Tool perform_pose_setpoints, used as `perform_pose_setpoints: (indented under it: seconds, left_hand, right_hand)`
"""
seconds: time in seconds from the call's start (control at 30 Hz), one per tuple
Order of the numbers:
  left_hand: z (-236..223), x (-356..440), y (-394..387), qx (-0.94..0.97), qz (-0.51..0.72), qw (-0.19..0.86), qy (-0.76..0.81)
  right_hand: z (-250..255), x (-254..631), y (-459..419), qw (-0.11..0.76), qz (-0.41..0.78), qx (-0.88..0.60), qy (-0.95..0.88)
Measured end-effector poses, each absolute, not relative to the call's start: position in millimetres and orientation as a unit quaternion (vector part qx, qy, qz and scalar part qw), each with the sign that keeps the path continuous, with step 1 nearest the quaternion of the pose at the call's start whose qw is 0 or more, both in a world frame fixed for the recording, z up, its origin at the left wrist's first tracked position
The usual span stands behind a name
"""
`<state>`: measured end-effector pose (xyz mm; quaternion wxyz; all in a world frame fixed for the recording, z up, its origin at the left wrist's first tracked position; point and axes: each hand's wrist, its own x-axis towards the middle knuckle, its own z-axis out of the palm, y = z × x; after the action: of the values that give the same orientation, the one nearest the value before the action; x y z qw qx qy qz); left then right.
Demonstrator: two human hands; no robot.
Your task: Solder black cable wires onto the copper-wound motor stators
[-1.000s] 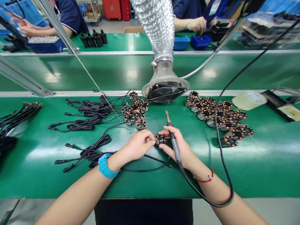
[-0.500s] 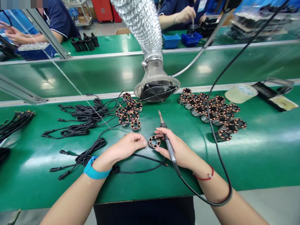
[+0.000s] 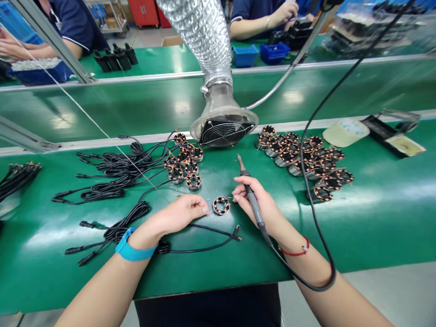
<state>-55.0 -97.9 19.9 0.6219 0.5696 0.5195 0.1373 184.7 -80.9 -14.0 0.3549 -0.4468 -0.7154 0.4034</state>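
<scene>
On the near-middle worktop (image 3: 194, 273) lies a copper-wound ring (image 3: 222, 213); just left, left hand (image 3: 186, 210) bunched, hold unclear; right hand (image 3: 266, 204) curls round soldering iron (image 3: 253, 200). Best steady it, tip (image 3: 240, 161) clear of skin.

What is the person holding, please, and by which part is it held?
The right hand holds the soldering iron by its grey handle. Whether the left hand pinches anything between its fingers cannot be told.
</scene>
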Motion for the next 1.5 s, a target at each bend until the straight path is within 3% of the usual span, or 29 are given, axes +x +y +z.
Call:
perform_pose_setpoints:
  seconds: [0.17, 0.4, 0.67, 0.83, 1.0, 1.13, 1.33, 1.5]
  left_hand:
    - [22, -56, -99, 0.589, 0.126, 0.604, 0.523]
    - [21, -56, -99, 0.591, 0.120, 0.602, 0.523]
    - [18, -57, -99, 0.619, 0.111, 0.590, 0.506]
    - [14, -60, -100, 0.638, 0.135, 0.539, 0.533]
    - [13, -56, -100, 0.655, 0.166, 0.489, 0.551]
    - [15, -53, -100, 0.656, 0.184, 0.481, 0.551]
    - [15, -54, -100, 0.660, 0.176, 0.487, 0.544]
    - [11, -55, -99, 0.663, 0.165, 0.485, 0.546]
  right_hand:
    - [-8, 190, -80, 0.318, 0.425, -0.425, -0.733]
    - [-16, 170, -78, 0.398, 0.513, -0.418, -0.636]
    - [-20, 157, -66, 0.407, 0.558, -0.386, -0.611]
    - [-18, 165, -77, 0.422, 0.489, -0.395, -0.653]
    - [4, 166, -86, 0.315, 0.325, -0.391, -0.801]
    - [20, 157, -76, 0.210, 0.317, -0.350, -0.856]
    - [8, 171, -83, 0.309, 0.380, -0.411, -0.769]
    - [-4, 181, -96, 0.339, 0.350, -0.422, -0.764]
